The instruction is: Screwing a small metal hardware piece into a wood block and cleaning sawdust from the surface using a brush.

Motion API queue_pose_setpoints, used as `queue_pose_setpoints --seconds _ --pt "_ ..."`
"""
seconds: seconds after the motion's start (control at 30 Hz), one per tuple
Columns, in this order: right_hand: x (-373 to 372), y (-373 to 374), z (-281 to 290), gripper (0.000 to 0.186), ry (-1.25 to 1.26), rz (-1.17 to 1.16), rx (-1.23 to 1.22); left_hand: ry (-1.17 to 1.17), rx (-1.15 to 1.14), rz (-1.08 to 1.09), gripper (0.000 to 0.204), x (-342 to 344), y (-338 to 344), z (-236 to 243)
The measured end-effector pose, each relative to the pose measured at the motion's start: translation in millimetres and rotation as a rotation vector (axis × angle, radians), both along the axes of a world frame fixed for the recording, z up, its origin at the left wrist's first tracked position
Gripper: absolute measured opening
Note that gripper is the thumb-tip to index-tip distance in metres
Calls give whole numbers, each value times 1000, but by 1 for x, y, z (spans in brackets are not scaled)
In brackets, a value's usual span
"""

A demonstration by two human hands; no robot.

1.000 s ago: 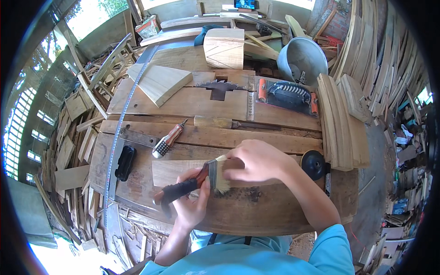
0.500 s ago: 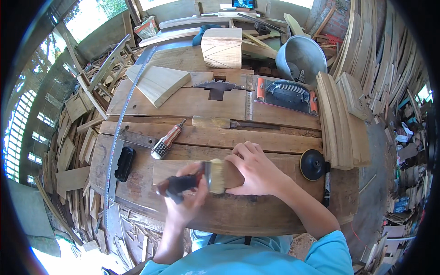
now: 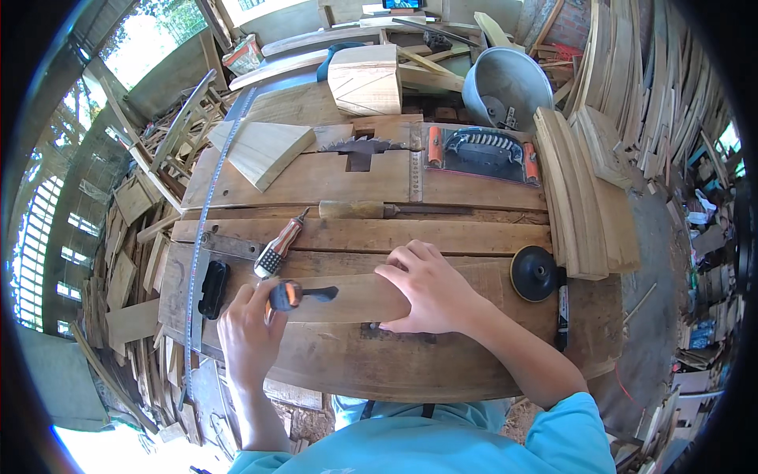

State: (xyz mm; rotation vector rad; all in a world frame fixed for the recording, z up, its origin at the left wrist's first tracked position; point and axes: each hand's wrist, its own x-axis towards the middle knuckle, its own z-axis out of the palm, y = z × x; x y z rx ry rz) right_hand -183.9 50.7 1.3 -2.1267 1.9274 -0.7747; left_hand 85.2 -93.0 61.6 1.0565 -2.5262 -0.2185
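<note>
My left hand (image 3: 251, 325) is closed around a paintbrush (image 3: 286, 295), held over the left end of a flat wooden board (image 3: 347, 297). The brush is seen nearly end-on, so its bristles hardly show. Spanning the board's width, my right hand (image 3: 430, 291) grips it, thumb at the near edge and fingers at the far edge. Just beyond my left hand lies a screwdriver (image 3: 279, 249) with a patterned handle. A black case (image 3: 213, 289) rests to its left. Farther back is a wooden-handled chisel (image 3: 355, 209).
A toothed saw blade (image 3: 359, 147) pokes through the wooden bench (image 3: 316, 363). Behind it stand a wood block (image 3: 365, 83) and a grey bucket (image 3: 505, 83). A hand sander (image 3: 485, 154), a round backing pad (image 3: 534, 272), a marker (image 3: 562, 312) and stacked timber (image 3: 572, 197) lie rightward.
My left hand has moved left along the board, and the paintbrush has tipped so its bristles no longer show plainly. My right hand stays on the board. The whole view has shifted slightly.
</note>
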Motion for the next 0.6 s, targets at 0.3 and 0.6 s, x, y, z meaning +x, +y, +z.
queue_pose_setpoints --seconds 0.3,0.6 --pt "1 -1 1 73 11 2 -8 -74 -12 8 27 17 -12 7" --pt "0 1 2 72 0 -9 2 29 165 -253 39 -28 27 -9"
